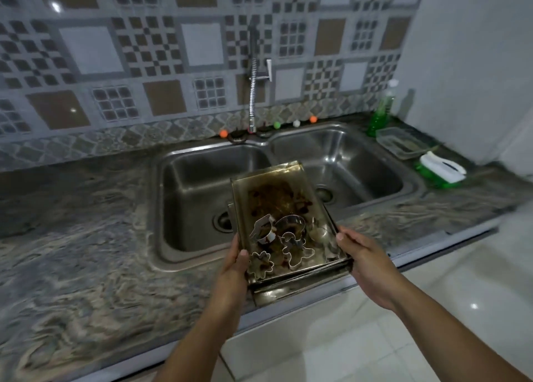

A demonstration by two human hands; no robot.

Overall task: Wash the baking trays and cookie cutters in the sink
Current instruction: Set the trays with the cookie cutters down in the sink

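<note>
Washing not yet begun: both hands, left and right, grip stacked dirty trays carrying cutters above the dry-looking sink.

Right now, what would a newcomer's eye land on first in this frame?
The stack of dirty baking trays, held by both hands above the double sink's front edge, with cookie cutters lying loose in the top one. Next, the green soap bottle on the counter at right.
</note>
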